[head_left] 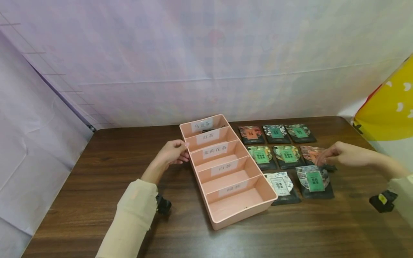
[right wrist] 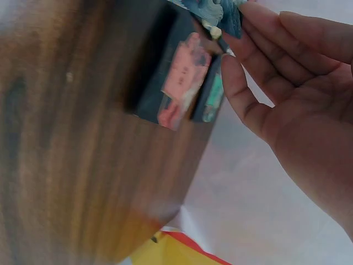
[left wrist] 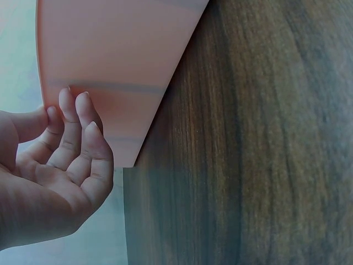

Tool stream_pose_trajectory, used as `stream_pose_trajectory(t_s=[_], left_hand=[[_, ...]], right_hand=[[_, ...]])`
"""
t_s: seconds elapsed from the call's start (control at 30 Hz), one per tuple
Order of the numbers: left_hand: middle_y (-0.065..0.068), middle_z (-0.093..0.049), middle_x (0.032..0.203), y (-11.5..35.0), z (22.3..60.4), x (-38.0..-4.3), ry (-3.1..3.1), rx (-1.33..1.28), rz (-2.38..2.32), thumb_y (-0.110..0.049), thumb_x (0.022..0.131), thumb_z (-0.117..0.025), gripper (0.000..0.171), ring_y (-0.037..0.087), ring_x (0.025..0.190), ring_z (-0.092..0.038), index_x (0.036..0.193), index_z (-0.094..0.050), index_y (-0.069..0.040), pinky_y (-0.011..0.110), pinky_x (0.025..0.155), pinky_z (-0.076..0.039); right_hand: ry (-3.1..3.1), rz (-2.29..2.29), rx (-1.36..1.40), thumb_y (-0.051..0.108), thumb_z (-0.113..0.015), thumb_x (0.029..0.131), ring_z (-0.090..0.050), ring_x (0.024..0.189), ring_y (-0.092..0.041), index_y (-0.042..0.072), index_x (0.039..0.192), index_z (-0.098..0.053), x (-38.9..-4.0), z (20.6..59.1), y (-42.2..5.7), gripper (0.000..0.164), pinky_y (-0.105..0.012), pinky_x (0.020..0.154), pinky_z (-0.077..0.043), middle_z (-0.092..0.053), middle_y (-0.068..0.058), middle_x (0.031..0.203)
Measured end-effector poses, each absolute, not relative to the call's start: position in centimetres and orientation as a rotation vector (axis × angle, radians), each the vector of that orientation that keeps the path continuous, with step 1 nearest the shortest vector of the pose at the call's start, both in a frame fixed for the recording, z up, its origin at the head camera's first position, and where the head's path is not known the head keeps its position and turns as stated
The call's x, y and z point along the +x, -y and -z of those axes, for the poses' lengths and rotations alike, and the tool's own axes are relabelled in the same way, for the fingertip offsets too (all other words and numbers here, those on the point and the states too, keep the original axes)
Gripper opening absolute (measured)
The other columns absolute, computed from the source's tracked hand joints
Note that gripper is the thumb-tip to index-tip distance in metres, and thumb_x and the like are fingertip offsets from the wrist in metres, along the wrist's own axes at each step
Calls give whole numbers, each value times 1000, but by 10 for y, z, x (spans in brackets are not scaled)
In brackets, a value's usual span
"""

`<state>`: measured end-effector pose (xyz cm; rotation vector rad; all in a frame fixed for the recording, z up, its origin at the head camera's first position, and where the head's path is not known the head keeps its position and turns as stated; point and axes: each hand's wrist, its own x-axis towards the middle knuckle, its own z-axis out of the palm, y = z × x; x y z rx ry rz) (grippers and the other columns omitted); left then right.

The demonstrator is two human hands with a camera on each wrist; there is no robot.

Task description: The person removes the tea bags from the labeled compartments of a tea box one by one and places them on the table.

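Note:
A pink divided box [head_left: 244, 216] stands on the table, its compartments marked with paper labels. My left hand [head_left: 174, 152] pinches the box's left rim between thumb and index finger; in the left wrist view the other fingers of this left hand [left wrist: 71, 160] curl beside the outer wall. To the right of the box, my right hand [head_left: 337, 154] pinches the top edge of a dark tea packet with a green label [head_left: 315, 181]. Only a corner of that packet [right wrist: 212, 14] shows in the right wrist view, at the fingertips of the right hand [right wrist: 292, 83].
Several tea packets lie in rows right of the box, including an orange-labelled packet [head_left: 251, 133] and a white-labelled packet [head_left: 280, 186]. Some dark packets [head_left: 215, 129] sit in the box's farthest compartment. Pale cloth [head_left: 155, 71] hangs behind the wooden table [head_left: 106, 172]; yellow cloth [head_left: 387, 107] hangs right.

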<state>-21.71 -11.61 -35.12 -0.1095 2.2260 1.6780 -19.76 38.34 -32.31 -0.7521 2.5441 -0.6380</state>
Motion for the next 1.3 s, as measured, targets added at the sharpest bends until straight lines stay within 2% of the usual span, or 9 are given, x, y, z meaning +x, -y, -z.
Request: stream_pose_trajectory(t_s=[0.3, 0.57, 0.77, 0.9, 1.07, 1.23, 1.3], left_hand=[[7, -58, 67, 119, 358, -220, -2227, -45, -1709, -24, 95, -51, 22, 14, 58, -60, 87, -53, -4, 23, 53, -47], [4, -56, 65, 117, 351, -218, -2228, -118, -1682, -18, 97, -46, 19, 11, 56, -57, 89, -51, -1, 23, 53, -46], [4, -56, 65, 116, 349, -217, -2227, -126, -1675, -19, 97, -46, 19, 11, 56, -57, 89, -51, -2, 23, 52, -45], [4, -56, 65, 115, 349, -217, -2229, -130, -1669, -19, 97, -46, 19, 11, 56, -57, 89, -51, -2, 23, 52, -45], [4, -56, 65, 116, 349, -216, -2231, -128, -1671, -19, 97, -46, 20, 11, 56, -57, 89, -51, -2, 23, 53, -46], [4, -56, 66, 116, 349, -216, -2230, -123, -1670, -19, 97, -46, 19, 11, 56, -57, 89, -51, -2, 24, 53, -46], [4, -56, 66, 116, 348, -216, -2229, -125, -1670, -19, 97, -46, 19, 11, 56, -57, 89, -51, -2, 23, 53, -46]], right_hand=[[-2538, 681, -725, 3, -51, 91, -53, 92, 5, 9, 93, -69, -195, 335, -382, 19, -21, 74, -47, -66, -5, 96], [-2501, 757, -776, -1, -49, 91, -54, 93, 4, 3, 94, -69, -197, 338, -382, 20, -21, 71, -48, -65, -12, 99], [-2527, 742, -761, 3, -51, 92, -52, 95, 6, 2, 99, -67, -198, 334, -377, 18, -18, 73, -47, -65, -14, 102], [-2531, 756, -745, 4, -51, 92, -53, 95, 6, -1, 103, -65, -200, 332, -372, 19, -21, 72, -48, -62, -20, 106], [-2540, 770, -729, 3, -50, 92, -56, 91, -1, -2, 106, -64, -204, 330, -362, 21, -25, 67, -48, -61, -22, 109], [-2571, 738, -753, 8, -52, 93, -57, 97, -6, 2, 107, -65, -209, 325, -351, 21, -24, 71, -48, -61, -19, 110], [-2549, 761, -763, 9, -51, 93, -59, 89, -6, 0, 109, -64, -212, 323, -346, 22, -25, 70, -49, -61, -20, 110]])
